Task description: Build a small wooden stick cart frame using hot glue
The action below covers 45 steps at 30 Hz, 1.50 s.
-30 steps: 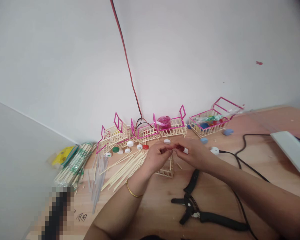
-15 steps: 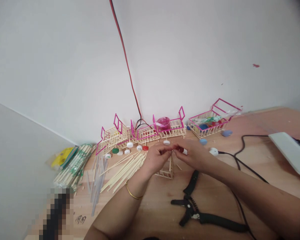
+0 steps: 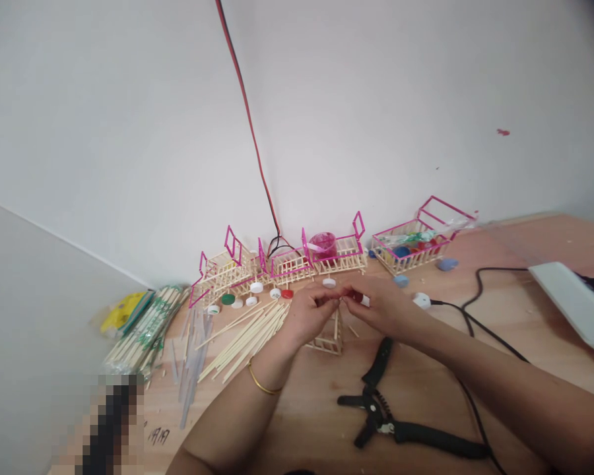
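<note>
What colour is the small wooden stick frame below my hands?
Pale tan: the small wooden stick frame shows best in the head view.

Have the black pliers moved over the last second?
No. Against the handwriting on the tabletop, the black pliers keep the same place and angle; both drift slightly together in the picture.
</note>
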### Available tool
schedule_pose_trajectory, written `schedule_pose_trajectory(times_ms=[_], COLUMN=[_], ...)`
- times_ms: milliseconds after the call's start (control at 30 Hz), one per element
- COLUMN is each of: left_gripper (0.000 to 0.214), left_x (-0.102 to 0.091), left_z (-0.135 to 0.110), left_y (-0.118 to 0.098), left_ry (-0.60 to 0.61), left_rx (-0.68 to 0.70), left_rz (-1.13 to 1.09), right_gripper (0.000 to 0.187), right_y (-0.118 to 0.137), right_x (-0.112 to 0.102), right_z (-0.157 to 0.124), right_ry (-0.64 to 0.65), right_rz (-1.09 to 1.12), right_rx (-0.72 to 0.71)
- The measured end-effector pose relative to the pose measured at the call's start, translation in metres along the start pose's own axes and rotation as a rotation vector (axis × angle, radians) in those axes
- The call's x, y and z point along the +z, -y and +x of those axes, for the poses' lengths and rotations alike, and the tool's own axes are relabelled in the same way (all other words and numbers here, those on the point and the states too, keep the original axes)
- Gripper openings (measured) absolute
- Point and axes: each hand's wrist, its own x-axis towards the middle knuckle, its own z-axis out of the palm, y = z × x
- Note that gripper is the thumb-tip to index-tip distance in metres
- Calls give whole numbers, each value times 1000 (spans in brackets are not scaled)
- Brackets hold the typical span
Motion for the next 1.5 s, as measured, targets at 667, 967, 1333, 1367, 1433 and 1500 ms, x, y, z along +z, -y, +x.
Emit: schedule_pose_trajectory(times_ms=[667, 967, 1333, 1367, 1433, 1500], left_gripper=[16, 25, 44, 45, 46, 41], left_x=[-3, -5, -4, -4, -4, -4], left_z=[0, -2, -3, -3, -3, -2], left_y=[-2, -9, -9, -9, -8, -7], left_ry=[-12, -61, -57, -62, -81, -124], left_rx=[36, -16, 18, 15, 0, 4], left_rz=[34, 70, 129, 121, 99, 72], right_gripper=[13, 15, 11, 11, 11, 12], right_y=[0, 3, 0, 0, 1, 1], right_x=[1, -1, 1, 1, 0, 0], right_z=[0, 0, -1, -1, -1, -1], right_ry=[-22, -27, -44, -39, -30, -28], right_rz=[12, 37, -11, -8, -1, 4], right_rx=[-23, -7, -8, -6, 2, 2])
